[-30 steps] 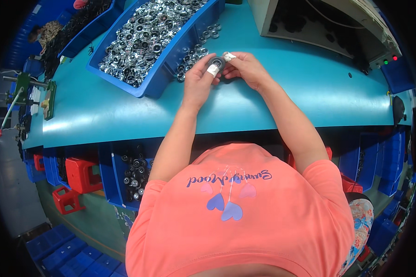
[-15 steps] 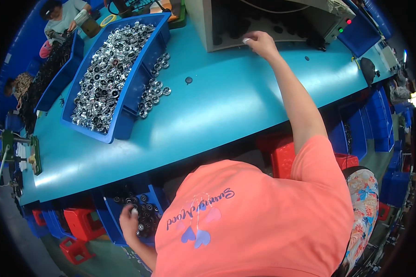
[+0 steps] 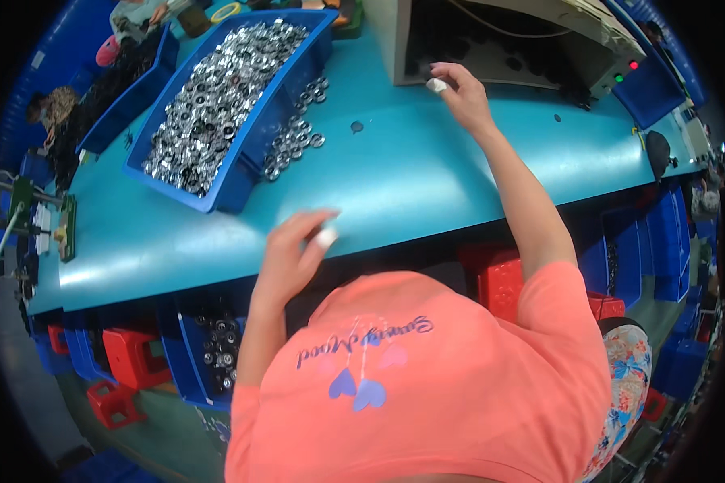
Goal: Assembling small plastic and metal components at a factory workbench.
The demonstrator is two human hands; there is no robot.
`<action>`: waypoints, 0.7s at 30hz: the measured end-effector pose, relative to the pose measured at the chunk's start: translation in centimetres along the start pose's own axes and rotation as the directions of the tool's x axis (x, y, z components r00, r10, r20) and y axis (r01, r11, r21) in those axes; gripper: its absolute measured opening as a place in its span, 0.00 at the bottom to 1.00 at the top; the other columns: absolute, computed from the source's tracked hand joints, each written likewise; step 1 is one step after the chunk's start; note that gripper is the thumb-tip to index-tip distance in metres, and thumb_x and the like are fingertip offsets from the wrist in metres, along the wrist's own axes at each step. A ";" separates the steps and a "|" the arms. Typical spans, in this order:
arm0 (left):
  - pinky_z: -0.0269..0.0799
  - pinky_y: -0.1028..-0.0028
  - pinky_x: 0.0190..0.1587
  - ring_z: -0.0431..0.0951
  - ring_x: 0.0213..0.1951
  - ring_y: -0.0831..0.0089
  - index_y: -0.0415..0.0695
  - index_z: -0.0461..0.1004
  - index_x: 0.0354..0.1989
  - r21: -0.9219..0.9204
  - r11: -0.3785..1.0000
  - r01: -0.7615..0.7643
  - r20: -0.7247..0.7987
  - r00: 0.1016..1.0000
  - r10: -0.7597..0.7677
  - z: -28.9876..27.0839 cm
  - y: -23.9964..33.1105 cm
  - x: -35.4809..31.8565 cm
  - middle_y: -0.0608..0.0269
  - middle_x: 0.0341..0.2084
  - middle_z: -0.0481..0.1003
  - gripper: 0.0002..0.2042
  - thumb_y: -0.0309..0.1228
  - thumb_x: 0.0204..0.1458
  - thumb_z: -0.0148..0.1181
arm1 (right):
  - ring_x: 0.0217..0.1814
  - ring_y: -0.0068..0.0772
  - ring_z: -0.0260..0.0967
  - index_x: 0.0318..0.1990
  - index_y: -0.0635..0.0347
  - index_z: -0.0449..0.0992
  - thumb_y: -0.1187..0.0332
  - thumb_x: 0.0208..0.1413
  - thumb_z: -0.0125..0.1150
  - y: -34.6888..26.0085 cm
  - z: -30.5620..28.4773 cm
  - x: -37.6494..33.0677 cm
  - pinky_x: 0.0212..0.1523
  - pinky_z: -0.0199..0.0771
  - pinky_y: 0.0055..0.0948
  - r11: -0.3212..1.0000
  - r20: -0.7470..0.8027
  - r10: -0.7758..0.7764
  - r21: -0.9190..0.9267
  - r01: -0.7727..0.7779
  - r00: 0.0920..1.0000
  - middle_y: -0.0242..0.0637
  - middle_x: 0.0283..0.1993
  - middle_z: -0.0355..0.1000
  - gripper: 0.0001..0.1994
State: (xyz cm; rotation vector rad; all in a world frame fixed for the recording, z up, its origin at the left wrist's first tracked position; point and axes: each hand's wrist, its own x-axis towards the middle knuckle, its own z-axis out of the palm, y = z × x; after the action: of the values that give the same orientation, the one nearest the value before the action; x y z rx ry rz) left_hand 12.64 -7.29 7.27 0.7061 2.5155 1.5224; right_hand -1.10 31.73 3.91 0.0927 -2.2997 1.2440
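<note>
My left hand is over the near edge of the teal table, its fingers apart and slightly blurred, with nothing visible in them. A white covering wraps its thumb tip. At the mouth of a pale box-shaped machine, my right hand has its thumb and fingertips drawn together; a white covering shows on one digit. Anything between those fingertips blends into the dark opening. Dark pieces lie inside the machine. A small black disc rests on the table left of my right hand.
A blue bin heaped with shiny round parts stands at left, with loose ones beside it. Below the table edge, a blue bin holds dark round parts. Red stools stand underneath. A co-worker sits across the table.
My left hand has risen from the lower bin of dark round parts to the table's near edge. My right hand stays by the machine opening, its fingers shifted slightly. The whole view has shifted.
</note>
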 end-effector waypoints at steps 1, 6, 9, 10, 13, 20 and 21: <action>0.73 0.72 0.41 0.76 0.37 0.74 0.41 0.74 0.57 -0.105 0.994 0.029 0.021 0.999 -0.027 1.1 -0.2 1.9 0.60 0.38 0.78 0.16 0.30 0.61 0.58 | 0.49 0.42 0.76 0.46 0.57 0.80 0.69 0.55 0.68 -2.3 1.0 -1.4 0.47 0.76 0.33 0.997 0.061 -0.073 0.037 0.070 0.996 0.38 0.51 0.78 0.12; 0.77 0.68 0.46 0.78 0.43 0.70 0.41 0.61 0.69 -0.750 0.643 0.155 0.097 0.988 -0.124 4.7 -1.4 9.5 0.57 0.48 0.77 0.25 0.39 0.68 0.51 | 0.53 0.41 0.72 0.42 0.55 0.78 0.72 0.51 0.69 -10.4 4.7 -6.4 0.49 0.74 0.37 0.926 0.249 -0.374 0.144 0.348 0.893 0.36 0.50 0.77 0.11; 0.78 0.65 0.48 0.78 0.45 0.66 0.39 0.60 0.69 -0.914 0.382 0.137 0.113 0.990 -0.085 4.7 -3.2 10.4 0.53 0.49 0.76 0.26 0.41 0.67 0.52 | 0.49 0.41 0.74 0.42 0.56 0.80 0.73 0.51 0.67 -11.3 6.5 -7.2 0.50 0.74 0.38 0.934 0.298 -0.357 0.132 0.332 0.885 0.37 0.49 0.77 0.10; 0.78 0.64 0.48 0.78 0.45 0.65 0.39 0.61 0.68 -0.939 0.320 0.128 0.112 0.991 -0.067 4.5 -3.9 10.3 0.51 0.49 0.76 0.27 0.41 0.67 0.53 | 0.48 0.40 0.74 0.43 0.56 0.81 0.72 0.52 0.66 -11.0 6.9 -7.0 0.50 0.74 0.38 0.961 0.324 -0.223 0.228 0.153 0.919 0.37 0.49 0.77 0.10; 0.78 0.65 0.48 0.77 0.43 0.67 0.38 0.61 0.68 -0.969 0.204 0.141 0.148 0.989 0.016 3.2 -5.9 9.5 0.46 0.49 0.76 0.26 0.40 0.67 0.52 | 0.45 0.37 0.75 0.47 0.55 0.82 0.70 0.55 0.64 -9.2 8.3 -4.8 0.48 0.75 0.37 0.934 0.418 0.054 0.301 -0.194 0.907 0.39 0.48 0.77 0.12; 0.75 0.70 0.45 0.75 0.40 0.70 0.39 0.59 0.70 -0.985 0.102 0.140 0.148 0.987 0.071 2.8 -6.7 9.1 0.40 0.56 0.72 0.26 0.40 0.68 0.50 | 0.61 0.47 0.65 0.54 0.43 0.80 0.62 0.50 0.66 -6.4 13.5 -3.5 0.59 0.66 0.43 0.898 0.424 -0.290 -0.190 0.398 0.858 0.35 0.57 0.74 0.21; 0.75 0.70 0.45 0.75 0.39 0.69 0.40 0.59 0.70 -0.985 0.095 0.145 0.152 0.986 0.072 2.8 -6.7 9.1 0.39 0.56 0.72 0.26 0.40 0.68 0.49 | 0.61 0.47 0.65 0.54 0.41 0.80 0.61 0.51 0.66 -6.8 14.3 -3.7 0.59 0.66 0.44 0.877 0.429 -0.298 -0.229 0.422 0.853 0.35 0.57 0.74 0.21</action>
State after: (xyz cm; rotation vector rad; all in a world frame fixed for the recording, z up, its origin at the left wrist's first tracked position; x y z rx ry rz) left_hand 3.31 -3.53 1.33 0.4073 0.7343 2.4345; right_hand -1.72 15.72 1.00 0.6835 -2.6157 0.6928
